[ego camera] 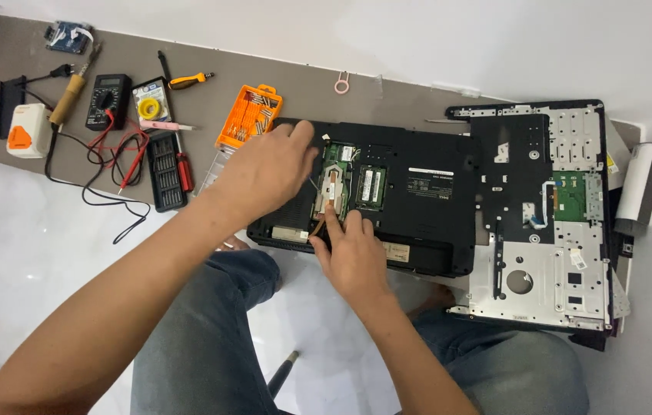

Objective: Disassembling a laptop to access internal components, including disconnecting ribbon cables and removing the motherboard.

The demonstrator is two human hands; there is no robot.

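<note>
Head view: a black laptop (418, 200) lies upside down in the middle of the scene, partly on a grey mat (18, 61) and partly over the person's knees, its bottom cover off so that a green circuit board (337, 180) and a memory card (370, 187) show in the open bay. The left hand (264, 173) rests flat on the laptop's far left corner, fingers loosely spread, gripping nothing. The right hand (353, 250) sits at the near edge, its forefinger stretched onto the metal part over the board; whether it pinches anything I cannot tell. One white rectangular label (430, 184) lies on the laptop's middle, and a small pale sticker (397, 251) sits near its near edge. To the right lies one removed laptop frame (541, 215), black and silver, with a green board inside. On the mat to the left are one orange box of screwdriver bits (249, 115), one black bit case (164, 170), one black multimeter (107, 100) with red and black leads, one soldering iron (71, 94) and one white and orange box (28, 131)
</note>
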